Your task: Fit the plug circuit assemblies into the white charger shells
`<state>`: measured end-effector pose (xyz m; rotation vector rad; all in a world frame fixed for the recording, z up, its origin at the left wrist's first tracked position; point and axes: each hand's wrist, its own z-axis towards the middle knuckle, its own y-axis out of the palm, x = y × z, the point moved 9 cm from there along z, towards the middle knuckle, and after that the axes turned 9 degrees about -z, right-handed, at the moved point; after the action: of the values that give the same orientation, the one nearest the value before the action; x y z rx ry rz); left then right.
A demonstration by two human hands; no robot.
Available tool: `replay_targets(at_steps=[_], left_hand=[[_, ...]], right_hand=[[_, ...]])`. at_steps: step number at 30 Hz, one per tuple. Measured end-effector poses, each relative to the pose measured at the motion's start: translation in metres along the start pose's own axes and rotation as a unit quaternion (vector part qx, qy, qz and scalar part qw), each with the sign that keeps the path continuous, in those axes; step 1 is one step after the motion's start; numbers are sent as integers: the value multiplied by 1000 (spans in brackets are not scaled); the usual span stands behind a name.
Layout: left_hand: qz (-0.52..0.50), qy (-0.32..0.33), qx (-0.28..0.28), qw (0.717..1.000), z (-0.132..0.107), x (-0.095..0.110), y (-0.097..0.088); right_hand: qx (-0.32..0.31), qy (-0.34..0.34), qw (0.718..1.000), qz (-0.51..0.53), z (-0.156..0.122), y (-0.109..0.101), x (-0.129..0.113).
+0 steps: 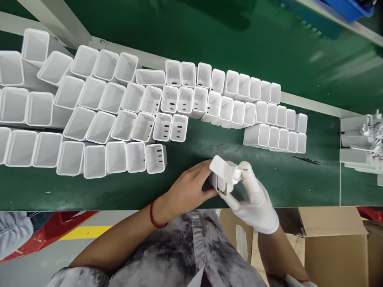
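My bare left hand (188,187), with a red string at the wrist, grips a white plastic charger shell (216,184) near the front edge of the green mat (269,175). Pressed against that shell's top is a white plug-end cap (223,169) with metal prongs, and my white-gloved right hand (254,199) holds it there. Both hands meet over the shell, just below the rows of empty shells.
Several rows of empty white shells (134,115) stand open end up across the mat, with a smaller block (278,137) at right. A stack of white parts (362,143) lies at the far right. An open cardboard box (329,239) sits below the table edge.
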<state>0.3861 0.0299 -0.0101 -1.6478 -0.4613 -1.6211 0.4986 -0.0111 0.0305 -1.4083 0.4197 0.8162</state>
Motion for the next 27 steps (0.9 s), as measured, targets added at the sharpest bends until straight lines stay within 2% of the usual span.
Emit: replay_targets(at_steps=[3,5,8,10,13,16,21,24,27], left_hand=[[14,-12,0,1000,-1,-2,1],[28,-7,5,1000,-1,0,4],[70,28,32,997,-1,12,10],[96,40,28,994,-1,18,16],[92,25,-22,995,-3,19,24],[90,11,-54,994,-13,16,19],[135,5,-41,990,-32,7,7],[141,37,-46,988,-37,8,10],[153,77,-54,984,-40,11,13]], right_hand=[[-10,12,998,-61,-2,0,-1],[47,21,993,-110,-10,-8,-2],[150,-25,965,-213,-29,-12,-15],[150,-53,950,-270,-36,1,-20],[133,-59,944,-297,-38,17,-16],[157,-80,928,-327,-39,19,-12],[181,-116,896,-389,-42,21,-10],[186,-86,882,-424,-36,22,-8],[182,-73,887,-418,-28,24,-7]])
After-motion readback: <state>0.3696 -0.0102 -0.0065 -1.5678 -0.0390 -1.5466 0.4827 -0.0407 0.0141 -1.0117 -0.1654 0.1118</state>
